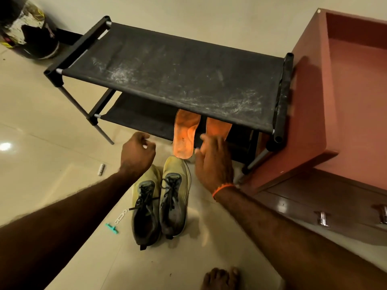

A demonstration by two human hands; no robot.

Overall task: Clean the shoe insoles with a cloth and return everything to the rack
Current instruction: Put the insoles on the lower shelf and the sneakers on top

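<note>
— While both arms reach forward, what stands beyond the hands?
— The black shoe rack (167, 76), its dusty top shelf above them; a reddish cabinet (335, 101) lies to the right of the right hand (213, 162).
— And the shoes?
— The pair of shoes (161, 197) sits on the floor between the two wrists.
— The insoles?
— Two orange insoles (185, 135) lean from the lower shelf. The right hand, fingers spread flat, touches the right one.
— The left hand (137, 152)?
— Curled loosely, holding nothing I can make out.
</note>
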